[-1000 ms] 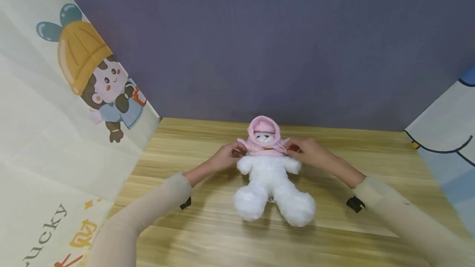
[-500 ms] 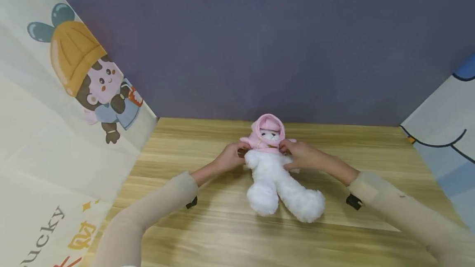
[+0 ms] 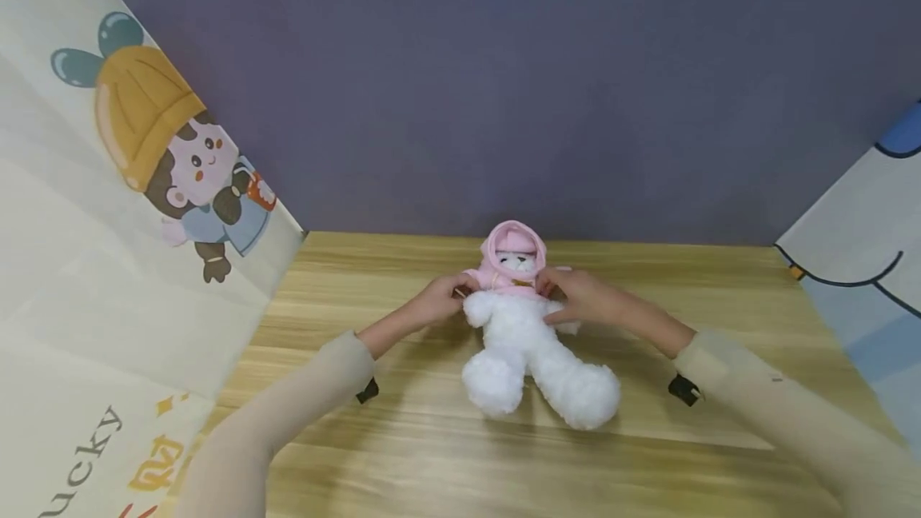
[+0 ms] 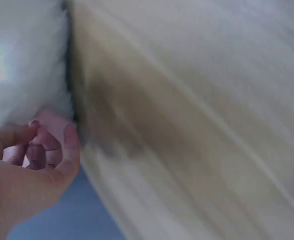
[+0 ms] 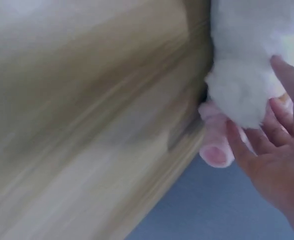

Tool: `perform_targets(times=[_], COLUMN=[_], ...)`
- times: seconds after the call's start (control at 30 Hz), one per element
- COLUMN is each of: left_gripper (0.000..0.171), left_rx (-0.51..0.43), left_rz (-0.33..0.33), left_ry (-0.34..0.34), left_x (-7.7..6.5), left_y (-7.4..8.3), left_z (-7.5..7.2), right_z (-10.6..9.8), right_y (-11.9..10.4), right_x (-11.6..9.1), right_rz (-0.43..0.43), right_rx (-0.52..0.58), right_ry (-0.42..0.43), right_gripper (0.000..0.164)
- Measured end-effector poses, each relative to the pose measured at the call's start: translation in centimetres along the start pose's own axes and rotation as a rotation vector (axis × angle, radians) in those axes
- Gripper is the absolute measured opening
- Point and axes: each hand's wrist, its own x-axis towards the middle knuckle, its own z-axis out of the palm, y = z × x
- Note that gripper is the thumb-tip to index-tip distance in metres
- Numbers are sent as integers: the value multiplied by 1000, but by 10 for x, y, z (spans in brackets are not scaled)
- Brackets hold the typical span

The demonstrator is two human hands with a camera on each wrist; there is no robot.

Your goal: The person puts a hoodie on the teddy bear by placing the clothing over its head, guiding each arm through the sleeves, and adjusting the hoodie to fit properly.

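A white plush bear (image 3: pixel 514 334) lies on its back on the table, legs toward the person. A small pink hoodie (image 3: pixel 492 282) is around its head and neck, the hood framing its face. At the hoodie's left side, my left hand (image 3: pixel 437 300) pinches the pink cloth with curled fingers. My right hand (image 3: pixel 592 298) has its fingers curled on the hoodie's right lower edge, the thumb apart over the bear's body. In the right wrist view, an empty pink sleeve (image 5: pixel 217 145) sticks out beyond the bear's white paw (image 5: pixel 239 92). The bear's right-side arm is partly hidden behind the hand.
The wood-grain table (image 3: pixel 403 446) runs back to a dark grey-blue wall (image 3: pixel 532 86). A pale panel with a cartoon print (image 3: pixel 180 150) stands on the left, and another printed panel (image 3: pixel 863 262) on the right.
My right hand has moved inward from the hoodie's sleeve side to its lower edge, thumb now over the bear. The bear shifted right, then partly back left. My left hand stays at the hoodie's side.
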Motion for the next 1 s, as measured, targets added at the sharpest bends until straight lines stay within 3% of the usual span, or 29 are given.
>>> perform_targets(times=[0.17, 0.27, 0.4, 0.5, 0.63, 0.87, 1.0], left_gripper=[22, 36, 51, 53, 48, 33, 28], left_rx=[-104, -189, -256, -177, -2, 68, 141], left_rz=[0, -4, -78, -82, -26, 9, 84], left_ry=[-64, -154, -241, -212, -124, -72, -70], left_x=[-10, -8, -5, 1, 7, -1, -4], left_y=[2, -1, -5, -4, 1, 0, -1], left_z=[-21, -23, -19, -13, -3, 10, 13], right_z=[4, 6, 9, 12, 16, 28, 31], right_y=[-2, -3, -6, -6, -6, -9, -8], right_x=[-7, -6, -4, 0, 7, 14, 14], right_rz=[-49, -39, -3, 8, -3, -26, -48], right_rx=[-53, -63, -33, 2, -1, -2, 9], right_ry=[44, 48, 6, 13, 50, 74, 94], right_gripper=[45, 52, 58, 58, 46, 29, 24])
